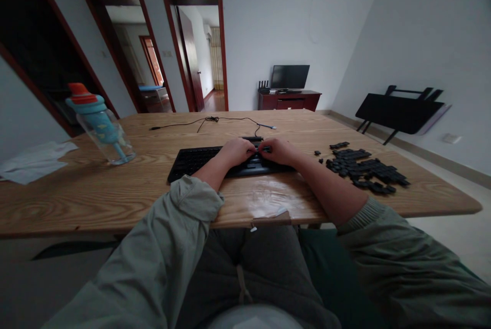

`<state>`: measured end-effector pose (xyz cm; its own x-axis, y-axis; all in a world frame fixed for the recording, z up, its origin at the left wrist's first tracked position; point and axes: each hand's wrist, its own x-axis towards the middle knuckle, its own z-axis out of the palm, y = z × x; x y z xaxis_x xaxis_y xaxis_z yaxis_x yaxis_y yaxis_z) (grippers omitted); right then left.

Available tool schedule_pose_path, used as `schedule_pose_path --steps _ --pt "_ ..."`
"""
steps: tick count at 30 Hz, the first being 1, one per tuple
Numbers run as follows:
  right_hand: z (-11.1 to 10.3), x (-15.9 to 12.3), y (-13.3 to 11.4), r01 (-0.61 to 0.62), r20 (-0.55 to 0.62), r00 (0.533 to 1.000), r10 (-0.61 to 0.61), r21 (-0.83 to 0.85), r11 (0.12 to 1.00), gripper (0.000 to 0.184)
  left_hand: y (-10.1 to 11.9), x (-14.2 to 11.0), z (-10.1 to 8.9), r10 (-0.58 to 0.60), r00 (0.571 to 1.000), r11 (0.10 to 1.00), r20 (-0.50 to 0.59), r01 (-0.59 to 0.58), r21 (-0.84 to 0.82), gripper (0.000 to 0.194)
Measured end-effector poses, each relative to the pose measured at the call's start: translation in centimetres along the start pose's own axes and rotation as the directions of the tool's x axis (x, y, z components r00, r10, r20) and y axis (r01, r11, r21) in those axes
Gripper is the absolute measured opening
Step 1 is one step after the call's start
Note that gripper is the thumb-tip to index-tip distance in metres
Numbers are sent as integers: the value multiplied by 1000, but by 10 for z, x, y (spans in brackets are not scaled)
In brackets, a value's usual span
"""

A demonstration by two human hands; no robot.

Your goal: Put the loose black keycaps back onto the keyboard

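A black keyboard [195, 161] lies on the wooden table in front of me. My left hand [238, 151] rests over the middle of it, fingers curled closed with their tips at the keys. My right hand [279, 151] is just to the right, thumb and finger pinched together close to the left fingertips. Whatever is between the fingers of either hand is too small to make out. The hands and forearms hide much of the keyboard's middle and right. A spread of loose black keycaps [362, 165] lies right of my right forearm.
A clear bottle [105, 129] with an orange and blue lid stands at the left, beside white paper [34, 161]. The keyboard's black cable [233, 118] runs along the table's far side. Tape [278, 214] covers part of the near table edge [153, 228].
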<state>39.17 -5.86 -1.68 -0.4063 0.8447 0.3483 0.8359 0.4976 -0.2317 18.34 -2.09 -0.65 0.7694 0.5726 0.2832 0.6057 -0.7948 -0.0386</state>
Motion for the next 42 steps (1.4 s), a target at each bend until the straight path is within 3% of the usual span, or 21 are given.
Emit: schedule_pose_path --steps 7,19,25,29,36,42 --pt "-2 0 -3 -4 24 1000 4 -25 1000 24 3 0 -2 12 1000 1000 12 -12 -1 32" --pt "-3 1 -3 100 57 994 -97 -51 994 27 7 1 -3 20 999 1000 44 -21 12 34" --pt "-1 1 -5 22 29 999 -22 -3 1000 22 19 2 -12 -98 993 994 64 101 -43 29" --pt "-2 1 -8 -31 53 998 31 6 999 21 28 0 -18 -125 987 992 98 125 9 31" --pt "-7 -1 -13 -45 95 994 46 -15 999 25 37 -6 -23 -133 987 991 92 134 -3 30" --pt "-1 -4 -16 1 41 999 3 -90 996 27 41 -5 -15 -148 984 989 102 149 -4 32"
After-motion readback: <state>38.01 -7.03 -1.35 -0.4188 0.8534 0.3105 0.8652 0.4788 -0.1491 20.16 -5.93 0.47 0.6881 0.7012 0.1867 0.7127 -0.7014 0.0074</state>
